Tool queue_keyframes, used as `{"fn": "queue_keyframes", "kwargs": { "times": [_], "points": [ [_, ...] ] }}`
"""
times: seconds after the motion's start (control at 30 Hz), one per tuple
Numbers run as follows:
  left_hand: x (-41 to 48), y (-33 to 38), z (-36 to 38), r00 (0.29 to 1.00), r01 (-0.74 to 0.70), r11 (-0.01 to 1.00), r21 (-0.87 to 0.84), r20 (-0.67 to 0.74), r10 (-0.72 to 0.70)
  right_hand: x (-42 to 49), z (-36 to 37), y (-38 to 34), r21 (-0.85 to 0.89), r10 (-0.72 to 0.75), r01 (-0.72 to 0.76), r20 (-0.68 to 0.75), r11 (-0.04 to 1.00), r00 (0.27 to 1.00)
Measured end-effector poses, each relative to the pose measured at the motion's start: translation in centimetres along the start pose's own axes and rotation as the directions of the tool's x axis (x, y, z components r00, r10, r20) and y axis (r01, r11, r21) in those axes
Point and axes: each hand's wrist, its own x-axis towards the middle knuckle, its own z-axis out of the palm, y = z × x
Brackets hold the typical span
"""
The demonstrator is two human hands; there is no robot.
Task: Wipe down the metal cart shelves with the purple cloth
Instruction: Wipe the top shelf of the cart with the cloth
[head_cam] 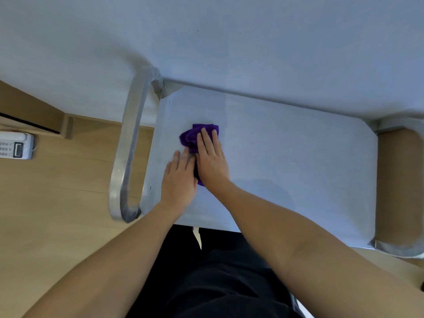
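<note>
A crumpled purple cloth (192, 137) lies on the top shelf (286, 157) of the metal cart, toward its left side. My right hand (212, 159) presses flat on the cloth with straight fingers, covering its near part. Beside it on the left, my left hand (180, 177) lies flat with its fingers reaching the cloth's edge. Both forearms come up from the bottom of the view.
The cart's curved metal handle (128, 148) loops off the shelf's left end, and a second metal frame bend (399, 249) shows at the right. A white wall stands behind the cart. A white desk phone (16, 145) sits on the wooden floor at far left.
</note>
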Motion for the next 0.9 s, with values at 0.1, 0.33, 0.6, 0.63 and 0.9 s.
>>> {"fn": "queue_keyframes", "kwargs": {
  "times": [0.1, 0.33, 0.6, 0.63, 0.9],
  "points": [
    [-0.2, 0.6, 0.2, 1.0, 0.017, 1.0, 0.0, 0.007, -0.017, -0.1, -0.1, 0.0, 0.034, 0.015, -0.016, 0.043, 0.999, 0.999],
    [0.3, 0.0, 0.3, 1.0, -0.023, 0.998, 0.062, -0.008, 0.023, -0.8, -2.0, 0.8, 0.061, 0.066, -0.075, 0.136, 0.995, 0.988],
    [0.2, 3.5, 1.1, 0.994, -0.107, 0.988, 0.11, 0.005, 0.107, -2.7, -3.6, 6.5, 0.068, 0.167, -0.169, 0.033, 0.983, 0.985],
    [0.4, 4.7, 1.4, 0.989, -0.145, 0.983, 0.112, 0.005, 0.146, -3.1, -4.0, 7.8, 0.065, 0.186, -0.187, 0.025, 0.98, 0.982],
    [1.4, 16.5, 4.4, 0.954, -0.298, 0.949, 0.098, 0.04, 0.296, -6.9, -7.4, 19.6, 0.021, 0.278, -0.278, -0.029, 0.96, 0.96]
  ]
}}
